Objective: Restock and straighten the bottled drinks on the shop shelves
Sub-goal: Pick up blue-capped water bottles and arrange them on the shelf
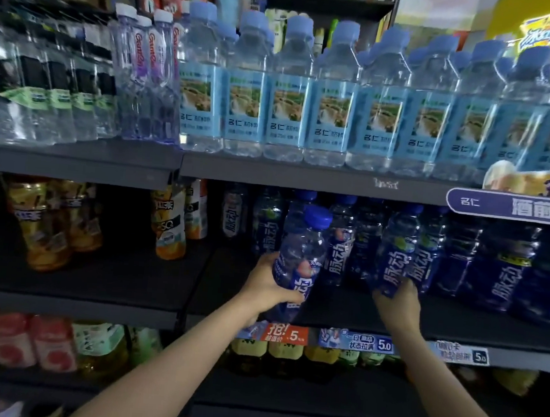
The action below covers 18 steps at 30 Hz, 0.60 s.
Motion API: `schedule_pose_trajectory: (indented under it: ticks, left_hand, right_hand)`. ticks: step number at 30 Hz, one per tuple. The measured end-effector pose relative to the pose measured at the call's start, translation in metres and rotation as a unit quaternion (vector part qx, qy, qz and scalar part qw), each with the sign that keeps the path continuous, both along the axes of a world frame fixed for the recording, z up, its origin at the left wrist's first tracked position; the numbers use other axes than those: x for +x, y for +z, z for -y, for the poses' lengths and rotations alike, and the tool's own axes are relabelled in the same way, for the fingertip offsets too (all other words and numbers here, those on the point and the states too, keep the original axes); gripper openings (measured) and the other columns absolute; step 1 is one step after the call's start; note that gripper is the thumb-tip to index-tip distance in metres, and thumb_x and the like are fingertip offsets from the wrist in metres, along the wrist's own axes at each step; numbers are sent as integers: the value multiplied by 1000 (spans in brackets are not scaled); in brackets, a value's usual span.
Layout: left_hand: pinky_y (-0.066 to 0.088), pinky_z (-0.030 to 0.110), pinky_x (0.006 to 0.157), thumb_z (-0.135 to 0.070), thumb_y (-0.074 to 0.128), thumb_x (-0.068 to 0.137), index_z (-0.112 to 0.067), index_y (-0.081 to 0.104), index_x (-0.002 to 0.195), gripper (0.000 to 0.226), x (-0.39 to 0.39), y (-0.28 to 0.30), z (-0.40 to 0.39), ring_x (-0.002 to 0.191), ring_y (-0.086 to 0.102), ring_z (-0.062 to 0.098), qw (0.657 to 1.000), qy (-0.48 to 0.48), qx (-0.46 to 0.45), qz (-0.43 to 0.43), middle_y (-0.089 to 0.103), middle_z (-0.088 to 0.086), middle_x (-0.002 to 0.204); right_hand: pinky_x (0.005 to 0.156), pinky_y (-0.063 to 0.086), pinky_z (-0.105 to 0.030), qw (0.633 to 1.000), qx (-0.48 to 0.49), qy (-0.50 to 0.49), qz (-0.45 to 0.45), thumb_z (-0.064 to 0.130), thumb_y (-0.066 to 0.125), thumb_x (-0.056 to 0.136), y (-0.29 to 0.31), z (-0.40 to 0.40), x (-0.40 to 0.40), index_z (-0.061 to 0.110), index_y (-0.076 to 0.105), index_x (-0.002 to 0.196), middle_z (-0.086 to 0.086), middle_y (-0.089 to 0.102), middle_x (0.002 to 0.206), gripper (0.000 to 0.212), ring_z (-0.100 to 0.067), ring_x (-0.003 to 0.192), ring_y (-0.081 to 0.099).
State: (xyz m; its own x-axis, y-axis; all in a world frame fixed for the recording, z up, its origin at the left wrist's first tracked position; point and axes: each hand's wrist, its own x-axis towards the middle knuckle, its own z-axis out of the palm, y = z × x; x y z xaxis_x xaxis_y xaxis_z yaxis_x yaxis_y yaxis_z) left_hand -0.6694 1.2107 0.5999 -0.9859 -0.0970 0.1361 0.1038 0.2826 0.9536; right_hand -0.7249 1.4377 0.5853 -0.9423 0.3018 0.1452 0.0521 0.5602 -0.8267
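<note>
Head view shows left hand (266, 281) gripping a tilted blue-capped bottle (299, 263) above the middle shelf (455, 327), right hand (396, 297) clasping a second bottle (395, 250) there; judged straightening, next standing both upright in row.

One view only, from the person's head, facing a shop shelving unit straight on and tilted slightly down. It sits close: the top shelf (302, 174) runs across the upper half of the frame, the middle shelf (95, 306) crosses the centre, and a lower tier fills the bottom. Both forearms enter from the bottom edge and reach up to centre frame. The wide lens bows the shelf edges and blurs the corners.
</note>
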Motion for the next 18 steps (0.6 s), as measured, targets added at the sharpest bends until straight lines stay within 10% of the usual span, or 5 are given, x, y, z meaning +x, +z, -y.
schedule_pose_trajectory:
  ticks: [5,8,14,18]
  left_hand:
    - [45,27,83,1,80,62,-31,52,89,50,-30,-11,-53,98,60,17,997,-4,75,6,62,-1,100]
    - [44,32,92,-12,83,63,-20,49,118,65,-55,-16,-78,112,56,20,998,-12,60,28,58,1,118]
    - [43,33,73,-54,62,80,-9,53,111,56,-69,7,-94,100,60,29,951,-20,-301,66,62,10,106]
    - [45,29,73,-35,52,93,-10,59,112,33,-45,13,-64,101,61,25,961,-32,-274,9,64,9,106]
  right_hand:
    - [87,43,-38,994,55,90,23,15,63,86,-6,-4,24,9,41,129,-15,39,134,49,-29,106,49]
    - [86,43,-32,983,85,160,23,16,66,84,-6,-8,25,9,39,133,-9,47,130,56,-25,112,51]
    - [69,38,-29,989,81,122,-14,24,74,78,-9,6,1,2,48,113,-16,59,108,49,-29,94,57]
    - [74,40,-36,996,75,44,-15,28,72,80,-8,14,-7,-1,42,121,-20,46,124,58,-37,103,53]
